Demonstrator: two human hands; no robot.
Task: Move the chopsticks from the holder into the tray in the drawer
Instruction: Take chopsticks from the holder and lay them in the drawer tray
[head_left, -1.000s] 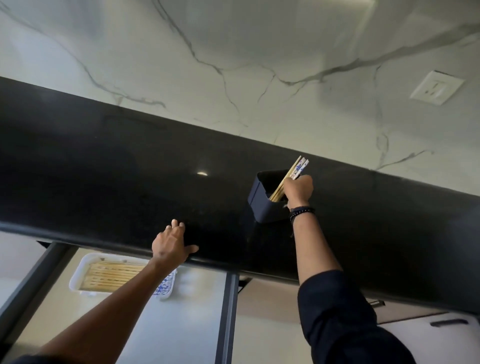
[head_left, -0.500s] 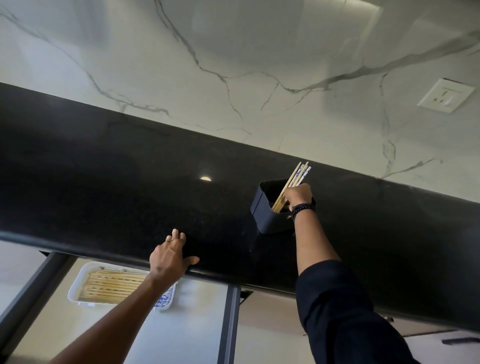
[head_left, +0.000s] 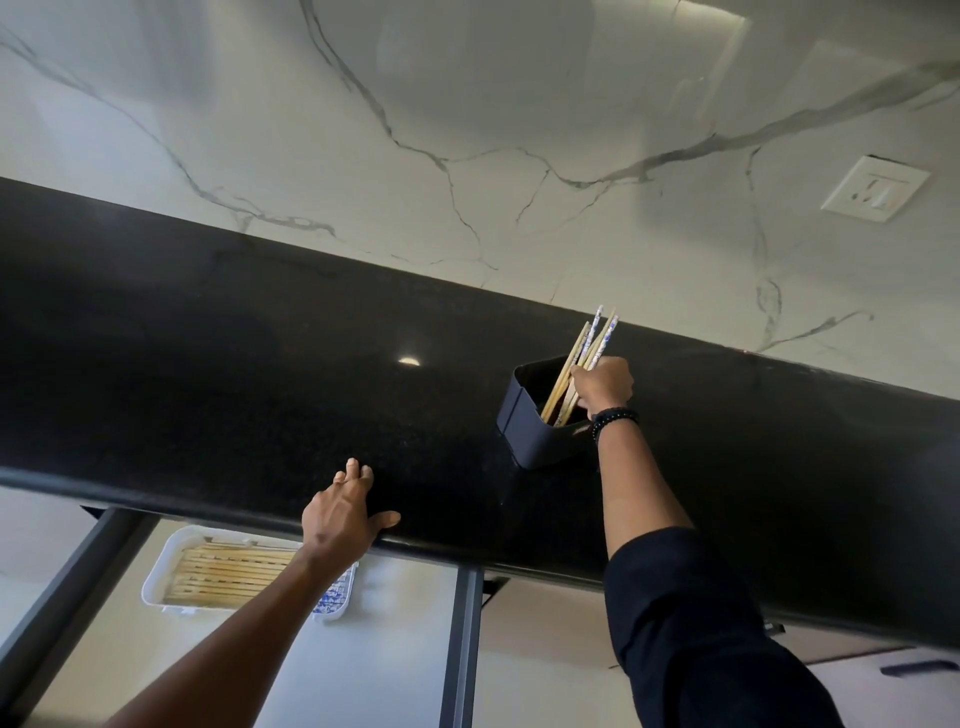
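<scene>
Since before, the chopsticks (head_left: 589, 349) rise higher from the holder (head_left: 524, 431) on the desk (head_left: 208, 374), right hand (head_left: 602, 384) grip closed around their middle; thin, light, stiff, they slip easily.

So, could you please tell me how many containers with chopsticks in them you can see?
2: the dark holder on the black counter, and the white tray in the open drawer below, partly hidden by an arm.
</scene>
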